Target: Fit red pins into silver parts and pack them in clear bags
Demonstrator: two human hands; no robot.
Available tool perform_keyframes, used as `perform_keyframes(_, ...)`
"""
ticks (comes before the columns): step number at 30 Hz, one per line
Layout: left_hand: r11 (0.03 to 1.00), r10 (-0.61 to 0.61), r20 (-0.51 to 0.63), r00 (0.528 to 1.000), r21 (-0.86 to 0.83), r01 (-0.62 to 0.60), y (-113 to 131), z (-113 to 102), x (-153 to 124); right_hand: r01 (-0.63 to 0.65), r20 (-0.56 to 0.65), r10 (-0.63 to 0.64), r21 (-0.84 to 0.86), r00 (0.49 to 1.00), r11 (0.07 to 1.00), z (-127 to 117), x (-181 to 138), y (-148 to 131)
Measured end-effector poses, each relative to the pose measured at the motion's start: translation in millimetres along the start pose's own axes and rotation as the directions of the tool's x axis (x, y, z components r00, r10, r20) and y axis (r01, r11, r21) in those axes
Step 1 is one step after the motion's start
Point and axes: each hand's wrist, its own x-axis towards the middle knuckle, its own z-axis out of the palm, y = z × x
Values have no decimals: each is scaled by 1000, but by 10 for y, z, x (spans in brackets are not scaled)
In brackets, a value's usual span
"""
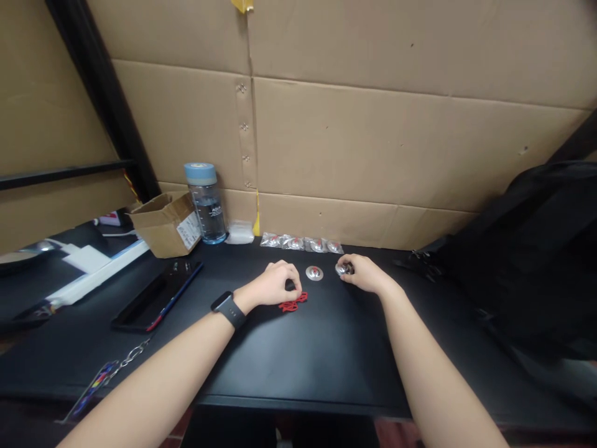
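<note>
My left hand (275, 285), with a black watch on the wrist, rests curled on the black table (326, 354), its fingers closed over something small and dark. Just below it lies a tangle of red cord (293, 303). My right hand (364, 272) is closed in a pinch on a small silver disc (344, 269). Between the two hands a second silver disc with a red centre (314, 273) lies flat. A row of clear packets holding similar discs (302, 243) sits behind them against the cardboard wall.
A blue-lidded water bottle (205, 204) and an open cardboard box (166, 223) stand at the back left. A black phone or tablet (156, 295) and a keychain (112, 373) lie to the left. A black backpack (527, 249) fills the right side.
</note>
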Motion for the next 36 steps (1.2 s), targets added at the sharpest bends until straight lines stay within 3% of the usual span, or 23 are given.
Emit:
perform_keyframes(5,1000,11,32,999,8,-11,35,1,-3,14,-66,-10,61,998,998,18,12,31)
perform_keyframes(10,999,14,-33,999,-35,-15,32,-58,16,-11,-90,12,10,996,1000,7,17,55)
perform_keyframes(18,984,-94,-156,983,-165,68,44,-138,-17,-64,10,65,-91,998,994,-22,31,-29)
perform_keyframes(24,981,-95,-207,974,-188,55,11,-145,-2,-119,-13,118,-65,993,991,-61,-6,-98)
perform_keyframes(27,971,-120,-255,959,-229,61,20,-149,4,-55,-81,58,32,995,998,-62,-15,-181)
perform_keyframes(29,969,-146,-300,943,-235,76,30,-155,6,51,-145,-33,123,989,991,-61,-22,-316)
perform_keyframes(33,972,-177,-379,908,-214,100,32,-166,16,347,-286,-261,309,922,885,-20,-73,-747)
perform_keyframes(36,975,-151,-402,903,-211,69,35,-174,29,437,-391,-280,406,877,802,80,-124,-1043)
